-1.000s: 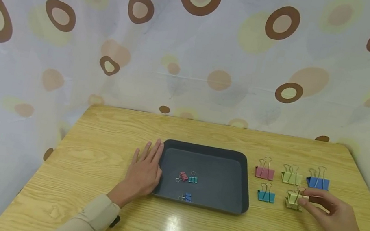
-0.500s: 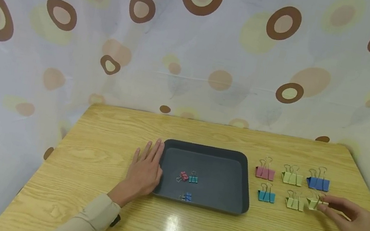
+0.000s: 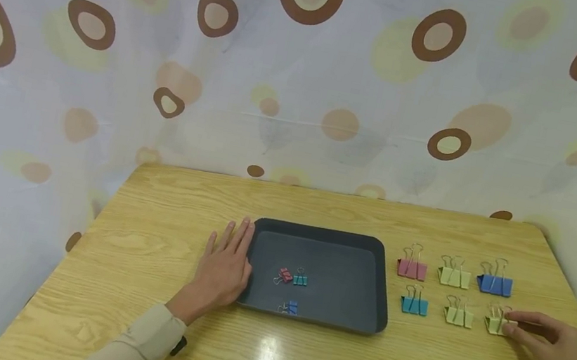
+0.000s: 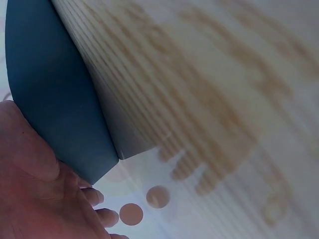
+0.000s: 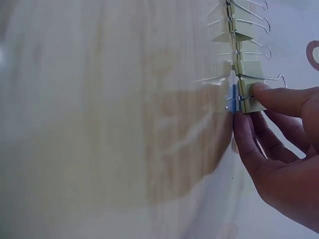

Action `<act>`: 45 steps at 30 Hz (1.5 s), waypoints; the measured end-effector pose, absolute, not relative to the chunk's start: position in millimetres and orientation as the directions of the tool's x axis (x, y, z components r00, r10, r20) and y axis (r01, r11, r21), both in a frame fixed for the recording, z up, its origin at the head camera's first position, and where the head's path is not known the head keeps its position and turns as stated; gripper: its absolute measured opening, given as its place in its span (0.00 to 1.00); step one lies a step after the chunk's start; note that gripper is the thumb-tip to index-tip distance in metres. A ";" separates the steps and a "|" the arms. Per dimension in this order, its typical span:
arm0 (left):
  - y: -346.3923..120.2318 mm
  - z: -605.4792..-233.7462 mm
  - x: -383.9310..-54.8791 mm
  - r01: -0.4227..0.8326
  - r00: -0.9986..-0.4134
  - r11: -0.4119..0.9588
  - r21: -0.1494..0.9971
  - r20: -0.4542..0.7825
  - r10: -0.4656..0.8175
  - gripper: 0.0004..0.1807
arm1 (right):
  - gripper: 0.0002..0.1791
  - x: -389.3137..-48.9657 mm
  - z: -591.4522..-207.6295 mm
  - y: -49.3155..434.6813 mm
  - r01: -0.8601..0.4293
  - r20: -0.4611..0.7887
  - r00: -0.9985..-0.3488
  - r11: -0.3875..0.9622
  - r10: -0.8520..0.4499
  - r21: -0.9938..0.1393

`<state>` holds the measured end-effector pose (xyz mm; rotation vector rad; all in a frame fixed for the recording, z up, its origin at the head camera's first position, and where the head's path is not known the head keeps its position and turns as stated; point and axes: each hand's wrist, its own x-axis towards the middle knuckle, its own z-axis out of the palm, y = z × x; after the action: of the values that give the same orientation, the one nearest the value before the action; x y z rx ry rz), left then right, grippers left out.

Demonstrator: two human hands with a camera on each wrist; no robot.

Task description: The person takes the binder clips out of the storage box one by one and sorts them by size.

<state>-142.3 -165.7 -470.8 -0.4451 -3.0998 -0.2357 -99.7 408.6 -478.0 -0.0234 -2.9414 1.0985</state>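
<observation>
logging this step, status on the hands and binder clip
Left hand at left edge of dark tray. Right hand pinching rightmost near-row yellow binder clip. Next yellow clip stands apart; no obstruction seen.

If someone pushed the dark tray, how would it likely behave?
The dark tray would probably slide rather than tip, being wide and low-walled. Its straight rim suggests stiffness. The small clips inside, seemingly loose, might shift.

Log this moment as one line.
left hand: resting against tray | right hand: pinching rightmost yellow clip | tray: small red clip, small teal clip, small blue clip | table: five other clips
</observation>
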 end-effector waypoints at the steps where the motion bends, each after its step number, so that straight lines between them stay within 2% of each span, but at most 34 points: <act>1: -165.6 -470.8 -142.0 0.280 -0.960 0.949 0.145 0.018 0.280 0.35 | 0.22 -99.5 -478.2 409.6 0.018 -0.016 -1.000 0.757 0.010 -0.653; 10: -165.0 -468.7 -143.1 0.281 -0.960 0.950 0.134 0.031 0.279 0.35 | 0.23 -98.9 -475.4 412.1 0.046 -0.046 -0.999 0.768 0.021 -0.639; 15: -164.0 -468.6 -143.8 0.282 -0.959 0.951 0.131 0.032 0.280 0.35 | 0.19 -97.5 -477.3 415.8 -0.004 0.031 -0.999 0.687 0.027 -0.726; 19: -163.7 -470.0 -144.7 0.282 -0.960 0.951 0.128 0.035 0.279 0.36 | 0.23 -97.1 -471.8 417.5 0.005 0.067 -0.994 0.634 0.090 -0.773; 22: -163.9 -468.7 -144.6 0.277 -0.961 0.952 0.130 0.031 0.276 0.36 | 0.26 -97.0 -463.7 411.7 0.006 0.093 -0.989 0.660 0.115 -0.751; 29: -164.1 -469.4 -144.1 0.281 -0.960 0.952 0.120 0.030 0.279 0.35 | 0.18 -94.7 -450.6 384.1 -0.120 0.165 -0.986 0.599 0.021 -0.791; 39: -165.9 -470.4 -142.8 0.289 -0.957 0.945 0.153 0.063 0.283 0.35 | 0.18 -96.9 -446.4 334.8 -0.151 0.147 -0.988 0.557 -0.053 -0.817; 45: -167.4 -472.3 -144.2 0.295 -0.955 0.939 0.175 0.058 0.289 0.35 | 0.16 -100.2 -451.7 302.7 -0.298 0.267 -0.954 0.508 -0.135 -0.808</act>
<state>-144.2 -167.4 -472.3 -0.4616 -3.0623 -0.2838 -100.2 302.7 -451.7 0.3733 -2.5769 1.4316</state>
